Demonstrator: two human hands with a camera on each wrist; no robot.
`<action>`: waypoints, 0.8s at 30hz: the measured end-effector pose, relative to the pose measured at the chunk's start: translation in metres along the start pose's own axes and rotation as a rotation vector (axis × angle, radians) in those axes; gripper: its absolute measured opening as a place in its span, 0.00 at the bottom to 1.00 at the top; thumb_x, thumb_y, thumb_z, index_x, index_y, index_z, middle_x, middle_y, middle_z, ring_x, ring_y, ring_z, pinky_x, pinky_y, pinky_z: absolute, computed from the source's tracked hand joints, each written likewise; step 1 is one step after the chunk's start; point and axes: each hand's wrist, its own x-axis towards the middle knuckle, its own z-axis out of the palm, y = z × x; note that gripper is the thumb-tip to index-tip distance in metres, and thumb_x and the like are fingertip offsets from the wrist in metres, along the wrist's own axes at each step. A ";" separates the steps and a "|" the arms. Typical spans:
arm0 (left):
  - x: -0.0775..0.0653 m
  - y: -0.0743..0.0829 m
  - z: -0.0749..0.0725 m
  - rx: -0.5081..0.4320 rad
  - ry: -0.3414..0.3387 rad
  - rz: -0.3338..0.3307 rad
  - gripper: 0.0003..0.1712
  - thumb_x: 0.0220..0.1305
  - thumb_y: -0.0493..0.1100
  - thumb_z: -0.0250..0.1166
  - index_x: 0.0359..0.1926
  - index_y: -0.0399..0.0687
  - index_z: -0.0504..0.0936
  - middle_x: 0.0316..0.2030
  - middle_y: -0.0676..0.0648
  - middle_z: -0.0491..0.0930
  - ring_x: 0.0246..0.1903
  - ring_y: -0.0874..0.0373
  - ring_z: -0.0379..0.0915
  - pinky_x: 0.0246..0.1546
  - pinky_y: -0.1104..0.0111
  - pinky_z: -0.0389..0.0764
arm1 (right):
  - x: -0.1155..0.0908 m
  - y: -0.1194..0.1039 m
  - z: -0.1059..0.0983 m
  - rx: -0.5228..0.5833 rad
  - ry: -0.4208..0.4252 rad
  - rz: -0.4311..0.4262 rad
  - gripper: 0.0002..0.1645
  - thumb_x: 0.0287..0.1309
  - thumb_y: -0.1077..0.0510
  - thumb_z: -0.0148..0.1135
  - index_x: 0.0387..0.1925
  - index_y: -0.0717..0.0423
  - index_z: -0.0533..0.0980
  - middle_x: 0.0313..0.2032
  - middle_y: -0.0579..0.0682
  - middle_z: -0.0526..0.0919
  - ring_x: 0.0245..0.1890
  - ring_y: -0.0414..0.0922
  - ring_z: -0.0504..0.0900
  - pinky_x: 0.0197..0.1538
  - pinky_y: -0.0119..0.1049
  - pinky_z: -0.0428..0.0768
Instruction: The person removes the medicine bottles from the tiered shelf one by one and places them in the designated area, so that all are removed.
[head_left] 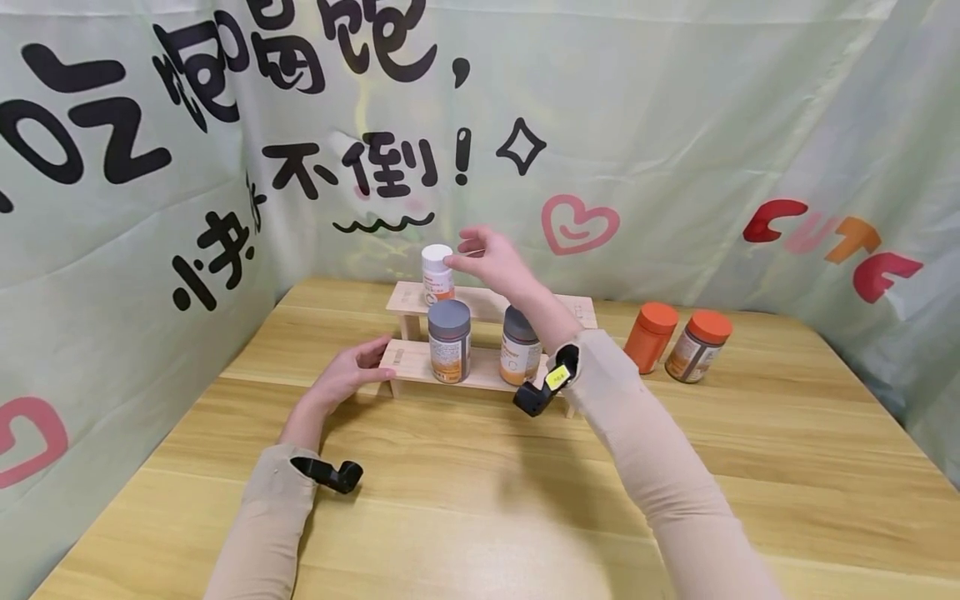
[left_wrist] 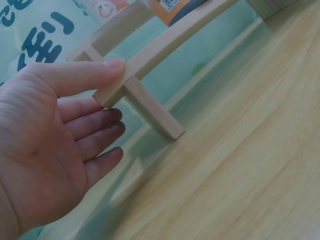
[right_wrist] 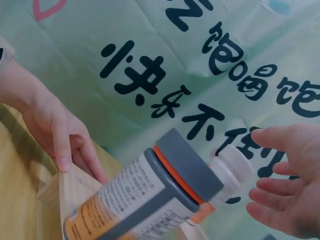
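Note:
A two-step wooden stand [head_left: 486, 363] is on the table. My left hand [head_left: 347, 377] holds the left end of its lower step; in the left wrist view the thumb lies over the edge, with the other fingers below and behind. On the upper step, at the left, stands a small white-capped bottle [head_left: 438, 277]. Beside that bottle is my right hand [head_left: 495, 262], its fingers loosely bent, with a gap between them and the cap in the right wrist view. Two grey-lidded jars, a left one [head_left: 450, 348] and a right one [head_left: 518, 350], stand on the lower step; my right forearm partly covers the right one.
Right of the stand, an orange jar [head_left: 649, 337] and an orange-lidded jar with a printed label [head_left: 697, 347] stand close together on the wooden table [head_left: 420, 500]. A printed cloth [head_left: 675, 125] hangs behind and along the sides of the table.

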 end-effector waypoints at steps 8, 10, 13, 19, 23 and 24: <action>0.003 0.000 0.001 0.003 0.003 -0.005 0.42 0.58 0.39 0.65 0.69 0.34 0.54 0.66 0.33 0.55 0.64 0.41 0.54 0.63 0.53 0.56 | 0.005 -0.002 0.011 -0.026 0.019 0.061 0.36 0.55 0.52 0.64 0.63 0.59 0.63 0.55 0.55 0.73 0.55 0.48 0.71 0.53 0.40 0.73; 0.003 0.000 0.000 0.005 0.005 -0.003 0.42 0.58 0.39 0.65 0.69 0.35 0.55 0.66 0.33 0.56 0.64 0.41 0.55 0.63 0.53 0.57 | 0.007 -0.003 0.013 -0.030 0.016 0.060 0.36 0.56 0.53 0.63 0.63 0.60 0.63 0.56 0.56 0.72 0.55 0.48 0.71 0.53 0.41 0.73; 0.004 -0.001 0.000 0.004 0.010 -0.001 0.42 0.58 0.38 0.65 0.69 0.35 0.55 0.65 0.32 0.57 0.63 0.40 0.55 0.63 0.52 0.57 | 0.009 -0.003 0.015 -0.049 -0.001 0.058 0.36 0.56 0.54 0.63 0.63 0.61 0.62 0.56 0.57 0.72 0.55 0.49 0.71 0.54 0.41 0.73; 0.003 -0.002 -0.001 0.007 0.012 -0.010 0.43 0.58 0.39 0.65 0.69 0.35 0.54 0.66 0.33 0.56 0.64 0.40 0.55 0.63 0.52 0.57 | 0.010 -0.004 0.020 -0.101 -0.041 0.039 0.38 0.56 0.56 0.63 0.65 0.61 0.60 0.57 0.58 0.71 0.55 0.50 0.70 0.55 0.40 0.71; 0.003 -0.003 0.000 0.008 0.010 -0.018 0.44 0.57 0.40 0.66 0.69 0.34 0.53 0.66 0.33 0.56 0.64 0.41 0.54 0.63 0.52 0.56 | 0.011 -0.002 0.022 -0.137 -0.070 0.026 0.38 0.56 0.55 0.63 0.65 0.61 0.60 0.54 0.59 0.72 0.51 0.49 0.72 0.52 0.39 0.72; 0.003 -0.003 0.000 0.006 0.010 -0.019 0.44 0.57 0.40 0.66 0.69 0.34 0.53 0.66 0.33 0.56 0.64 0.41 0.54 0.63 0.53 0.56 | 0.011 -0.002 0.022 -0.140 -0.076 0.025 0.38 0.56 0.55 0.63 0.65 0.61 0.60 0.53 0.59 0.73 0.50 0.49 0.72 0.51 0.39 0.73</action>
